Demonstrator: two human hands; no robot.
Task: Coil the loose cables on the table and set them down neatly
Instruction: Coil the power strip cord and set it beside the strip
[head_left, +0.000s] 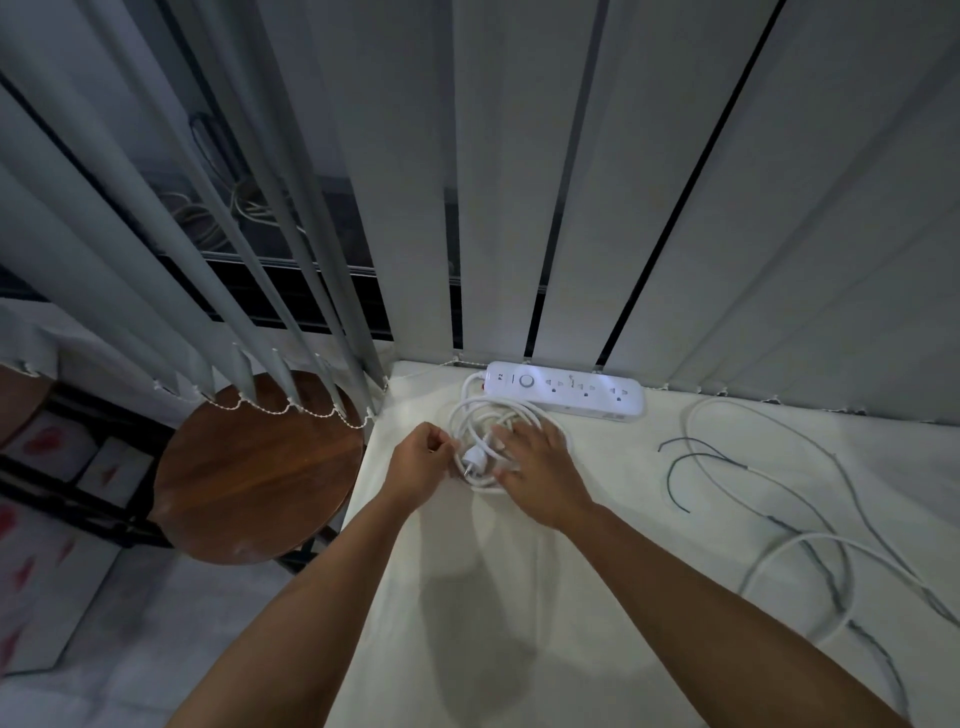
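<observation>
On the white tabletop, a coiled white cable lies just in front of the power strip at the far edge. The left hand pinches the coil beside its plug, fingers closed on the cable. The right hand rests flat and open on the coil. Loose wires sprawl well to the right, uncoiled. A round wooden stool stands left of the tabletop.
</observation>
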